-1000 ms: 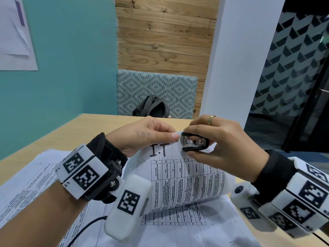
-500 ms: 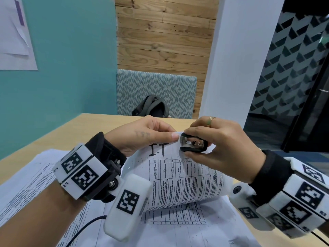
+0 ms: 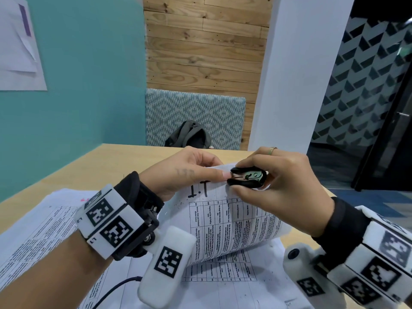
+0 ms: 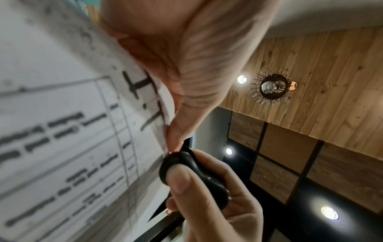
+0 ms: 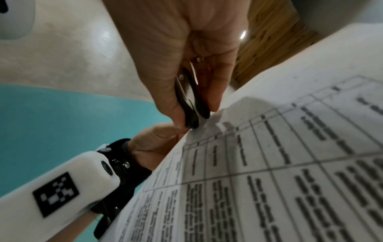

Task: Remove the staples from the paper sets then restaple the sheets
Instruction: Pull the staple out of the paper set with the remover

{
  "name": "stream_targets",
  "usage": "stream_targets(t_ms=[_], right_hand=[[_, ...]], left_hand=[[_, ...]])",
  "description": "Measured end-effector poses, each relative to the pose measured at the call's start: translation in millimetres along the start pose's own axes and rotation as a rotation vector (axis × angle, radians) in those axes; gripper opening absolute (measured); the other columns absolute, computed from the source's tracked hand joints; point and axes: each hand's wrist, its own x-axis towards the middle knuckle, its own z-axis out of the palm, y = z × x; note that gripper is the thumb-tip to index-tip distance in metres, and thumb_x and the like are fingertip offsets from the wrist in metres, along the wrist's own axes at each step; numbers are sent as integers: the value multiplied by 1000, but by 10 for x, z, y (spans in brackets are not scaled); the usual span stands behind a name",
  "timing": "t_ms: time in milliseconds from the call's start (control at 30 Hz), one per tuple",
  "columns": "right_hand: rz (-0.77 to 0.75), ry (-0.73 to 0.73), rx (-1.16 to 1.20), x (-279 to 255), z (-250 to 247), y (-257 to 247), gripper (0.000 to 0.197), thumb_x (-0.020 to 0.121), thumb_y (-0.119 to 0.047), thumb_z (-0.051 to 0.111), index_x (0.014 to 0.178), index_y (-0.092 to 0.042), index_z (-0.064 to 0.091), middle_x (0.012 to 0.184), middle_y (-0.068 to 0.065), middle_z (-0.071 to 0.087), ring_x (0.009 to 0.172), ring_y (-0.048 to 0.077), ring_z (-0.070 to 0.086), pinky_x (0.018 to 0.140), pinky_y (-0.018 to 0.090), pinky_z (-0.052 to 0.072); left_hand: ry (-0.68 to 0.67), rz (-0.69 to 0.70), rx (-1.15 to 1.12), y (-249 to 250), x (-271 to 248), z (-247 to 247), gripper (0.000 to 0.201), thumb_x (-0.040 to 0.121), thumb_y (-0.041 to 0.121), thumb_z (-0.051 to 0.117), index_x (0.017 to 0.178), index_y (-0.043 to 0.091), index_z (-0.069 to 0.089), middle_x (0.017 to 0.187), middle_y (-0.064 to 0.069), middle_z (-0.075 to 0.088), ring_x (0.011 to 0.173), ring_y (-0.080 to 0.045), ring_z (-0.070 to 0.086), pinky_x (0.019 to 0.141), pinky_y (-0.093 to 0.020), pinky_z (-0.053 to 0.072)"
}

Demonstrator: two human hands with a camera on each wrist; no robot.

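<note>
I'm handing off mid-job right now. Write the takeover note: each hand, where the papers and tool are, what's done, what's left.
Left hand: pinches the top edge of the raised paper set, beside the handwritten "I.T".
Right hand: grips the black staple remover, its tip against the same top edge next to the left fingertips.
Other sheets lie flat on the wooden table under and left of the raised set.
Done: set lifted, remover at the paper's edge. The staple itself is not visible, so I cannot tell whether it is out.
Left: pull the staple, do any other stapled sets, restaple. No stapler in view.
</note>
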Motion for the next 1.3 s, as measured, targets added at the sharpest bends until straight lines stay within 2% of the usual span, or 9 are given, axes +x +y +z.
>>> stream_targets(t_ms=[100, 200, 333, 633, 833, 900, 1000, 1067, 1300], right_hand=[[19, 38, -14, -20, 27, -17, 22, 65, -26, 75, 81, -11, 73, 73, 0, 65, 67, 11, 57, 59, 23, 47], [-3, 52, -57, -40, 50, -24, 20, 66, -24, 73, 81, -11, 72, 72, 1, 64, 64, 12, 56, 58, 27, 47], [8, 74, -55, -64, 69, -19, 19, 66, -23, 74, 80, -10, 72, 71, 1, 64, 63, 12, 57, 57, 28, 47], [100, 105, -1, -68, 113, -13, 19, 64, -24, 75, 79, -13, 73, 70, -1, 64, 63, 11, 59, 58, 29, 48], [142, 142, 43, -117, 125, -69, 20, 60, -27, 76, 76, -15, 74, 69, -7, 68, 69, 9, 61, 64, 19, 47], [165, 136, 36, -139, 105, -34, 22, 60, -28, 76, 77, -15, 74, 69, -7, 68, 70, 8, 60, 64, 15, 46], [195, 51, 4, -192, 110, 31, 22, 59, -30, 75, 75, -15, 74, 69, -9, 66, 71, 6, 59, 63, 9, 43], [216, -24, -31, -233, 109, 82, 25, 59, -33, 73, 77, -16, 74, 70, -10, 66, 71, 6, 59, 63, 12, 43], [133, -40, -133, -239, 17, 185, 39, 61, -31, 71, 94, -12, 74, 88, -5, 66, 81, 7, 57, 66, 25, 53]], left_hand=[[26, -51, -80, 19, 15, 34, 12, 69, 8, 72, 68, 5, 61, 59, -4, 59, 50, -10, 56, 51, -15, 46], [66, -79, -148, 24, 22, 79, 10, 78, 2, 63, 69, 2, 59, 55, -4, 61, 47, -10, 57, 48, -15, 47], [99, -98, -179, 17, 35, 119, 10, 81, 2, 60, 72, 1, 59, 61, -8, 60, 49, -11, 57, 52, -16, 49], [197, -81, -163, -3, 56, 190, 19, 81, -2, 61, 62, 4, 58, 52, -4, 59, 43, -9, 55, 47, -14, 46], [341, -30, -125, -40, 38, 7, 9, 83, 3, 60, 85, -6, 62, 76, -18, 58, 56, -19, 54, 59, -26, 46], [277, -41, -100, -9, 35, -46, 12, 85, 2, 59, 89, -8, 63, 76, -17, 61, 57, -19, 57, 57, -24, 49], [164, -59, -50, -3, 28, -25, 17, 86, 1, 56, 71, 4, 62, 58, -4, 62, 46, -9, 56, 48, -15, 48], [132, -66, 21, -25, 39, -22, 17, 87, 4, 57, 70, 6, 56, 56, -2, 56, 42, -6, 51, 45, -13, 43], [-78, -155, -20, -88, 71, -60, 14, 90, 2, 51, 98, -2, 61, 76, -9, 64, 56, -10, 61, 56, -19, 51]])
